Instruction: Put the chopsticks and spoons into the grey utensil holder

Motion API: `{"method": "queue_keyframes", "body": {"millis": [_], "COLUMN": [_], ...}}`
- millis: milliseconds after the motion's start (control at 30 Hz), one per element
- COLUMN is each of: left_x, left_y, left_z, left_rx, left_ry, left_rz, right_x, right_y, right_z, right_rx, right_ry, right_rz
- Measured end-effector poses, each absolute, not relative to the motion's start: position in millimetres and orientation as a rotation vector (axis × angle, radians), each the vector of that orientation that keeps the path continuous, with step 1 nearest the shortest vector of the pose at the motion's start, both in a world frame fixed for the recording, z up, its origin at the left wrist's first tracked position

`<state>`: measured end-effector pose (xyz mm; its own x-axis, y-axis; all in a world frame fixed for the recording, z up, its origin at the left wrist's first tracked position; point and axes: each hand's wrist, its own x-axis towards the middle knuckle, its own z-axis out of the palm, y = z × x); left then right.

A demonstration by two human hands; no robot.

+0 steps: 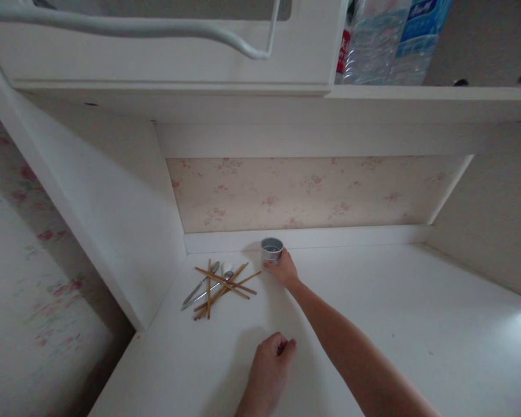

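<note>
My right hand (285, 270) reaches to the back of the white desk and grips a small grey metal cup (271, 252) by its right side. The cup stands upright near the back edge, its open top showing. My left hand (272, 362) is nearer to me, above the desk, its fingers curled in with nothing visible in them. To the left of the cup lies a loose, crossed pile of wooden chopsticks (238, 285). Metal spoons (198, 291) lie partly under them, and a white spoon-like piece (227, 267) shows behind.
A white desktop (373, 313) spreads out below a shelf with a white panel (79, 197) on the left. Overhead hangs a cabinet with a white rail (156, 28). Plastic bottles (375, 43) stand on the upper right shelf. Floral wallpaper (308, 191) covers the back.
</note>
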<state>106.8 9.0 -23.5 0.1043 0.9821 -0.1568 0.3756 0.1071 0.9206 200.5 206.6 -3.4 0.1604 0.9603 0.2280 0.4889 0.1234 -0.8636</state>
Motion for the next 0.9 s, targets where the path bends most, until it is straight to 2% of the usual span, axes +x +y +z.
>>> {"method": "queue_keyframes", "body": {"millis": [200,400,633,900], "left_x": [105.8,103.7,104.1,103.2], "left_y": [9.6,7.2,7.2,5.6], "left_z": [-19.4,-15.6,-11.3,-12.4], "left_rx": [1.429,1.437,1.466,1.489], "left_ry": [1.424,1.417,1.407,1.398], "left_rz": [0.807,0.818,0.819,0.819], "right_x": [209.4,231.4,258.5,258.7], "right_y": [194.0,119.7,16.7,-9.4], "right_z": [-6.7,-14.2,-21.7,-21.9], "right_rx": [-1.531,-1.433,-1.198,-1.336], "right_ry": [-1.415,-1.322,-1.141,-1.638], "right_rz": [0.670,0.736,1.137,1.001]}}
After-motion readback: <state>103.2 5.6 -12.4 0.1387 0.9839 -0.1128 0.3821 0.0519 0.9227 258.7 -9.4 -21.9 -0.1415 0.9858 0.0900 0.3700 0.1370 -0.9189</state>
